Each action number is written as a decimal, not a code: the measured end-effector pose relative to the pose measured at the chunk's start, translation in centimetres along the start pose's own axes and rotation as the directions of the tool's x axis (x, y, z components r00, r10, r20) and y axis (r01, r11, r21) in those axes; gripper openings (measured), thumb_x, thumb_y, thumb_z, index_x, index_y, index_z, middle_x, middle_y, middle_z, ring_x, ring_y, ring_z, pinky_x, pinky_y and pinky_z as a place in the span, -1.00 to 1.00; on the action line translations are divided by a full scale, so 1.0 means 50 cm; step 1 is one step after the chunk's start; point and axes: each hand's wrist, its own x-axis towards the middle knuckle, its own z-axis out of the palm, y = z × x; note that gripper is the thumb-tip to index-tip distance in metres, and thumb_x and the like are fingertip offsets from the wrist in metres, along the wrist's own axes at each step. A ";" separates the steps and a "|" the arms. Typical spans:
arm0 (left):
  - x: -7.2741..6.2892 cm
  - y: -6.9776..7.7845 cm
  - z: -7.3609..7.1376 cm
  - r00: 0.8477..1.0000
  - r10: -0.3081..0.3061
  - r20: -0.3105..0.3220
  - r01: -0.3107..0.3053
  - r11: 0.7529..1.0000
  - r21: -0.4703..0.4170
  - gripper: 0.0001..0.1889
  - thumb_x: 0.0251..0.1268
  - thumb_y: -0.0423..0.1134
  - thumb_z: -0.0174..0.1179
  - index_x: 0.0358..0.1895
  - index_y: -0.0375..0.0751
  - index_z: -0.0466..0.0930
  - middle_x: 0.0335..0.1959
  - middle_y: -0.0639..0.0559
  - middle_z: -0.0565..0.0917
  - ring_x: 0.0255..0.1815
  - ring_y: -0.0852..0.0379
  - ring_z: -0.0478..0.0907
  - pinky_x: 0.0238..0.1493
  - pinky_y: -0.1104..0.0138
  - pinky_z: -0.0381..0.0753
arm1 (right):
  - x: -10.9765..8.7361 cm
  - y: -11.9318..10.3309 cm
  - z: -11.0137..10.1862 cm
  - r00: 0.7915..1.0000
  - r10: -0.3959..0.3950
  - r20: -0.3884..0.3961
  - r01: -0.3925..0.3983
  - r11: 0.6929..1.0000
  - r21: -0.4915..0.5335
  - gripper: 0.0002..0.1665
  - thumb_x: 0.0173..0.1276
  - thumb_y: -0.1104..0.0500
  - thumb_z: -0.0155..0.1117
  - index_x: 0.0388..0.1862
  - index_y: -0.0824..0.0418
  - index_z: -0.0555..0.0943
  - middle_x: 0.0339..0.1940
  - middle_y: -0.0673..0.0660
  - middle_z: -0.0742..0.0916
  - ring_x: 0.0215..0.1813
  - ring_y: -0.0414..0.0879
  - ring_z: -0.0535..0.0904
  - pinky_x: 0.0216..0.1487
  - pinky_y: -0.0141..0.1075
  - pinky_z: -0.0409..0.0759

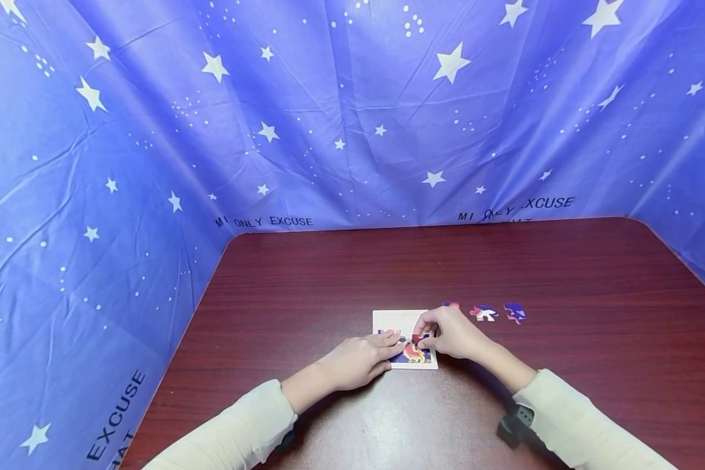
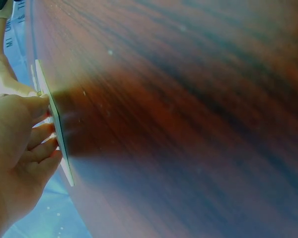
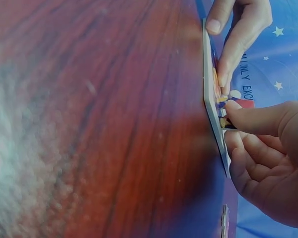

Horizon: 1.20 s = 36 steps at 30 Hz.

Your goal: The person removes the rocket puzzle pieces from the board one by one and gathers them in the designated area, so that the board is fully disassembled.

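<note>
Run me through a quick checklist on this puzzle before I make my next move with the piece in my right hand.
1. Left hand on the puzzle board: ok, it rests on the board's left side.
2. Right hand gripping a piece: ok, it pinches the held piece over the board.
3. Held piece lined up with its spot: cannot tell, the hands cover much of that area.
4. Loose pieces all in plain view: not ok, two are clear on the table, but a third piece is partly hidden behind your right hand.
5. Board filled: not ok, its far part is bare.
</note>
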 end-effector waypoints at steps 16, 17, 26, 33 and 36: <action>0.000 0.000 0.002 1.000 0.006 -0.006 -0.006 1.000 0.006 -0.54 0.44 -0.10 0.04 0.37 -0.01 0.39 0.43 0.05 0.37 0.45 0.16 0.32 0.43 0.30 0.37 | 0.001 0.003 -0.007 1.000 0.021 -0.014 -0.021 1.000 0.003 -0.89 0.02 0.30 0.50 -0.46 0.14 0.74 -0.56 -0.06 0.77 -0.51 -0.46 0.53 -0.47 -0.54 0.52; 0.000 0.000 0.002 1.000 0.004 -0.004 -0.004 1.000 0.006 -0.54 0.44 -0.10 0.03 0.37 -0.01 0.39 0.43 0.05 0.37 0.45 0.17 0.32 0.43 0.31 0.36 | 0.001 0.003 -0.007 1.000 0.025 -0.013 -0.025 1.000 0.009 -0.89 0.03 0.30 0.50 -0.44 0.14 0.75 -0.55 -0.05 0.77 -0.50 -0.45 0.54 -0.47 -0.54 0.53; 0.000 0.001 0.001 1.000 -0.004 0.003 0.003 1.000 0.002 -0.54 0.45 -0.10 0.02 0.38 0.00 0.37 0.44 0.06 0.35 0.46 0.17 0.31 0.43 0.31 0.36 | 0.000 0.006 -0.014 0.988 0.152 0.009 -0.151 0.973 0.176 -0.88 0.09 0.31 0.44 -0.34 0.22 0.74 -0.46 0.08 0.80 -0.54 -0.33 0.54 -0.53 -0.47 0.53; 0.001 0.000 0.003 1.000 -0.003 0.006 0.003 1.000 0.002 -0.54 0.45 -0.10 0.02 0.38 0.01 0.38 0.45 0.06 0.35 0.46 0.17 0.31 0.43 0.31 0.37 | -0.005 0.011 -0.021 0.959 0.283 0.010 -0.272 0.907 0.321 -0.81 0.12 0.25 0.43 -0.27 0.30 0.72 -0.46 0.17 0.79 -0.63 -0.17 0.58 -0.65 -0.31 0.57; 0.002 0.000 0.005 1.000 -0.005 0.008 0.005 1.000 0.001 -0.54 0.46 -0.09 0.01 0.38 0.01 0.38 0.45 0.06 0.35 0.46 0.17 0.30 0.43 0.30 0.37 | -0.009 0.016 -0.025 0.950 0.313 0.020 -0.298 0.879 0.372 -0.77 0.13 0.25 0.43 -0.25 0.35 0.70 -0.44 0.20 0.79 -0.57 -0.20 0.63 -0.63 -0.28 0.60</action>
